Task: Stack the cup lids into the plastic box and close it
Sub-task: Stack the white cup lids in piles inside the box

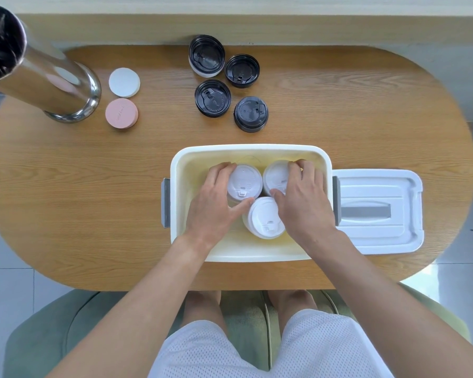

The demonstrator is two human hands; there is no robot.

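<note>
Holding three white lid stacks [245, 181] in box [191, 156]; four black stacks [213, 98] outside.

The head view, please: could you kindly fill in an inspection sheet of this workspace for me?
Surface: oval wooden table.
Job's things: open plastic box holds three stacks of white lids; four stacks of black lids lie on the table beyond it; the box lid lies flat on the table to the right of the box.
Clutter: steel cylinder, white disc, pink disc.
Hands: left hand grips the rear-left white stack; right hand grips the rear-right one.
Cables: nothing seen.
Surroundings: tiled floor, green seat, pale ledge behind the table.
</note>
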